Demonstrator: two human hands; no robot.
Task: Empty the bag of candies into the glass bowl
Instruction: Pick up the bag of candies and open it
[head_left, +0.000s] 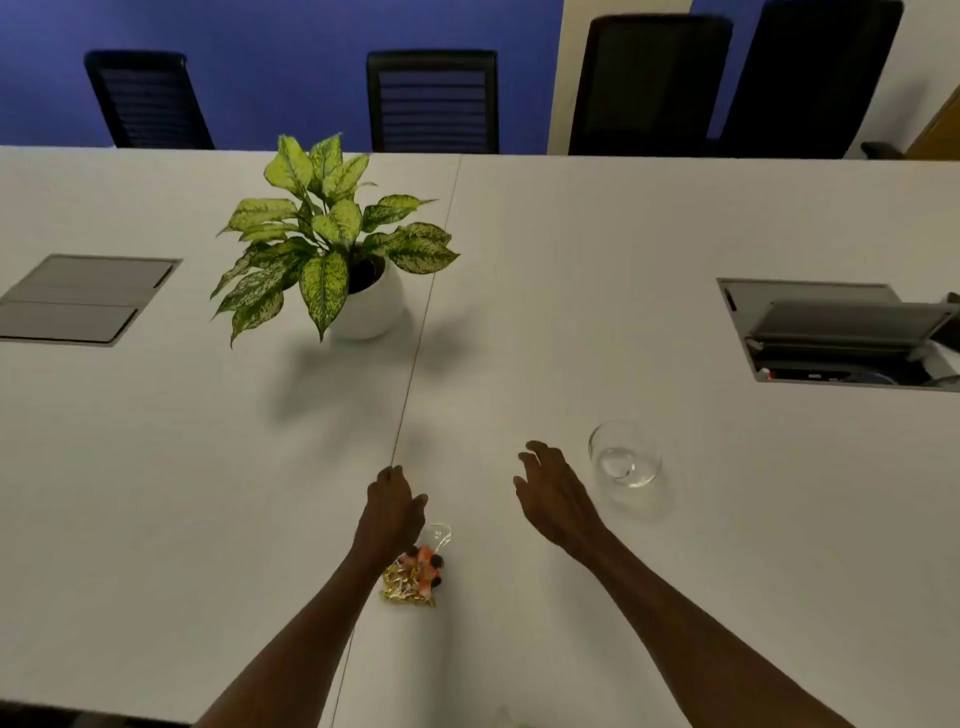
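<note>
Step judged: pre-grasp. Nothing is held yet; the bag has not been lifted and the bowl looks empty.

The bag of candies (415, 574) lies on the white table (571, 260), low in view at about 6 o'clock from the table's centre seam. It is clear plastic with gold and orange wrappers inside. Its twisted clear top points toward 1 o'clock.

The glass bowl (625, 453) stands upright at about 2 o'clock from the bag, well apart from it.

Left hand (392, 506): positioned at 11 o'clock of the bag, palm down, fingers loosely extended, thumb splayed toward the bag's top. The wrist overlaps the bag's left edge in view; whether contact is made cannot be told. No grasp is seen.

Right hand (550, 491): spread open, fingers fanned and slightly curled, hovering between bag and bowl, just beside the bowl at its 9 o'clock. Nothing is held or touched.

Next move, as judged: the bag is to be pinched at its bottom or body by the left hand, and its top opened. The bowl may need steadying with the right hand, since thin glass is likely to slide on this smooth top. The bag mouth should be brought over the rim before tipping.
</note>
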